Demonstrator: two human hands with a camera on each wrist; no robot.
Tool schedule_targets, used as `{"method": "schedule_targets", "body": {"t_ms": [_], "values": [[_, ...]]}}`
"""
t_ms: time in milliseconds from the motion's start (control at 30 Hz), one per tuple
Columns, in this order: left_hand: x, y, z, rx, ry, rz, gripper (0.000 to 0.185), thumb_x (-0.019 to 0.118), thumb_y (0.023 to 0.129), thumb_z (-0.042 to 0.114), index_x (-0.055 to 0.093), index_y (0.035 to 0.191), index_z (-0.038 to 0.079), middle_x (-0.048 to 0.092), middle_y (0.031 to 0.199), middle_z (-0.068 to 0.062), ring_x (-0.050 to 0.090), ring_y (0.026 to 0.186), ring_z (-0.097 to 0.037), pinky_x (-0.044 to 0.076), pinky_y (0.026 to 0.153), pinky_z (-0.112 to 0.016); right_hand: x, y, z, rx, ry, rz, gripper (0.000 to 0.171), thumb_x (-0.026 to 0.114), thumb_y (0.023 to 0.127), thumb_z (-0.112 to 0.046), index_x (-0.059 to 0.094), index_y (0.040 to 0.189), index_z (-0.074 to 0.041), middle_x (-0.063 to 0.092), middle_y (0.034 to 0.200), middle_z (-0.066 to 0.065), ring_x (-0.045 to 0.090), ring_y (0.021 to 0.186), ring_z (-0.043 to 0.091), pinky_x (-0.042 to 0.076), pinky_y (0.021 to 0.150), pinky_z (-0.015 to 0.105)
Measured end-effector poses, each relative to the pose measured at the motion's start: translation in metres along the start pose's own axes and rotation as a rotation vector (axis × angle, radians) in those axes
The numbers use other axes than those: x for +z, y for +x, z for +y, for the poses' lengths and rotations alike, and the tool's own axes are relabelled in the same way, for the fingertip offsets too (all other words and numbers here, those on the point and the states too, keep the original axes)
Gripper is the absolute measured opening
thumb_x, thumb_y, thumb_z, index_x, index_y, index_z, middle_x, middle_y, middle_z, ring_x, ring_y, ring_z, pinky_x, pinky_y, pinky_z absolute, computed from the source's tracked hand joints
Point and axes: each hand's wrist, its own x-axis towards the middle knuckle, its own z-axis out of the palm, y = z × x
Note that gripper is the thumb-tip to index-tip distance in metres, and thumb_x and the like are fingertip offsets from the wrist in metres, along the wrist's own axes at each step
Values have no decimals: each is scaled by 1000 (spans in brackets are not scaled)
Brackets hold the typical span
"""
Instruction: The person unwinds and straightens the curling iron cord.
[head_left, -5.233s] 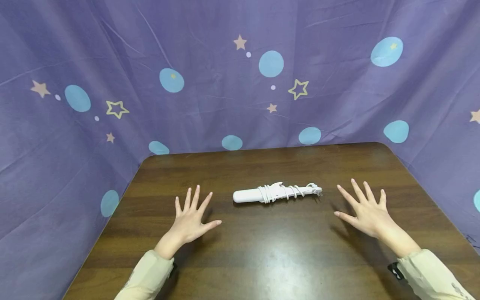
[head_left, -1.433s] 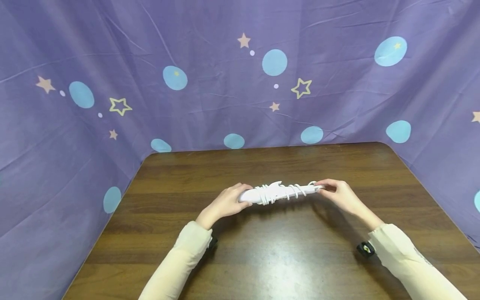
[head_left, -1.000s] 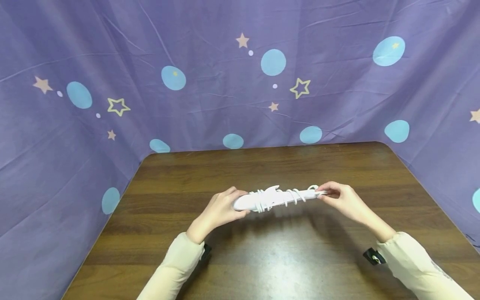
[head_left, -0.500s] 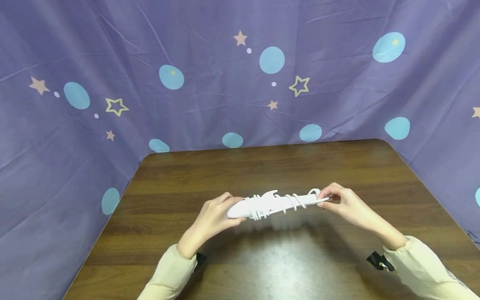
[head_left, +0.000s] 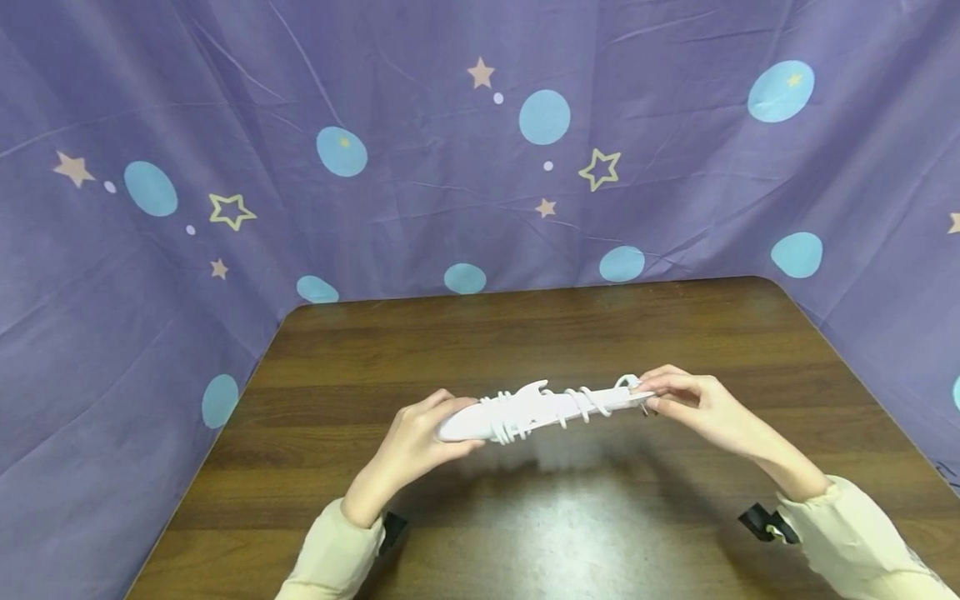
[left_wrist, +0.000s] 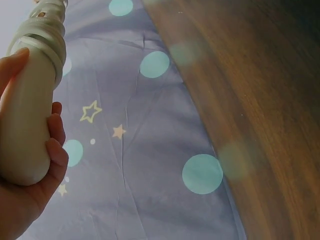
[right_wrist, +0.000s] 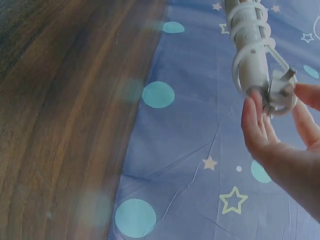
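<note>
Above the bench point(head_left: 480, 346), the curling iron point(head_left: 534, 408) runs crosswise, from the left hand point(head_left: 416, 433) gripping its handle point(left_wrist: 27, 115) to the right hand point(head_left: 701, 408) pinching the plug point(right_wrist: 281, 89)

No text, brand or number can be read — dark marks point(head_left: 947, 472) low on the purple cloth point(head_left: 420, 100) at far right are too small, as is the faint print point(head_left: 917, 559) on the right sleeve point(head_left: 847, 529).
</note>
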Motion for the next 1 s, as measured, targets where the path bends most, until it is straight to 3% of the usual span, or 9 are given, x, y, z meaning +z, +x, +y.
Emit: {"method": "schedule_targets", "body": {"t_ms": [267,567,667,867,1000], "values": [[-4,0,4,16,-35,13,40,78,62,28,66,96,11,56,74,4,47,59,-4,37,52,-15,-3,-2,-3,41,55,3,17,55,80,11,60,92,-1,59,95,3,58,86,7,46,69,20],[-4,-1,9,55,-37,28,38,76,65,29,65,96,9,56,73,3,47,58,-5,37,51,-15,4,-4,-10,99,-11,91,10,55,82,7,56,91,4,60,95,-7,58,85,3,46,67,18],[-4,0,10,67,-45,35,38,75,67,31,65,96,9,56,73,2,48,58,-5,37,51,-14,5,-5,-12,86,-30,78,12,52,83,8,55,94,3,59,97,-9,57,86,2,45,68,17],[-4,0,10,78,-41,39,37,74,69,33,65,96,8,56,73,3,48,57,-5,37,51,-15,5,-5,-10,14,-22,49,21,49,83,11,58,99,2,62,100,-2,56,89,3,44,70,17],[-3,0,10,78,-36,44,37,74,69,33,65,95,8,56,72,2,48,57,-5,37,50,-15,5,-6,-10,34,-8,53,20,49,84,10,59,100,1,62,101,-4,56,89,3,44,70,17]]}}
